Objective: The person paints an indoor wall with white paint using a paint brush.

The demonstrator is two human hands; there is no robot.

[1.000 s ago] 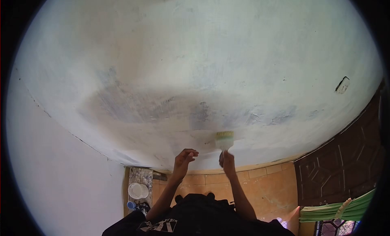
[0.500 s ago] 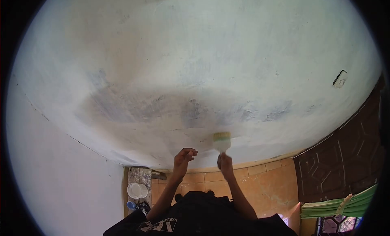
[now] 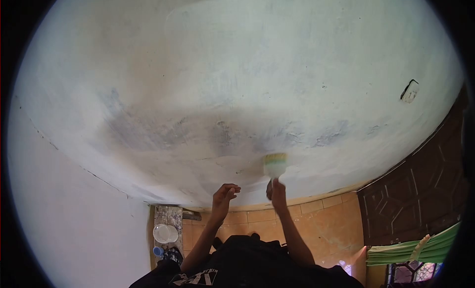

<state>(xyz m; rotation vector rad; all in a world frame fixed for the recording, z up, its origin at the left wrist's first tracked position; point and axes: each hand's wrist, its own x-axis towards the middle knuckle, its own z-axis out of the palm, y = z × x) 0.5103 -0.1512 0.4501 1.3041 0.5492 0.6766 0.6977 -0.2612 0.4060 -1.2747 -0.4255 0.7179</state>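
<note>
My right hand (image 3: 278, 193) is closed around the handle of a wide paintbrush (image 3: 275, 166). Its yellowish bristles point up and overlap the lower part of the pale wall (image 3: 307, 102), which carries grey, patchy, rough marks across its middle. To the left, my left hand (image 3: 225, 194) is held up before the same wall, fingers curled in against the thumb, with nothing showing in it. A gap separates the two hands.
A paint-spotted bench (image 3: 168, 216) at lower left bears white tubs (image 3: 165, 233) and a blue cup (image 3: 158, 251). Orange tiles (image 3: 316, 228) cover the floor. On the right are a wall switch (image 3: 409, 92), a dark patterned door (image 3: 410, 189) and a green curtain (image 3: 410, 249).
My right hand and the paintbrush have moved slightly up and to the right. The left hand keeps nearly the same pose, and the view has shifted a little.
</note>
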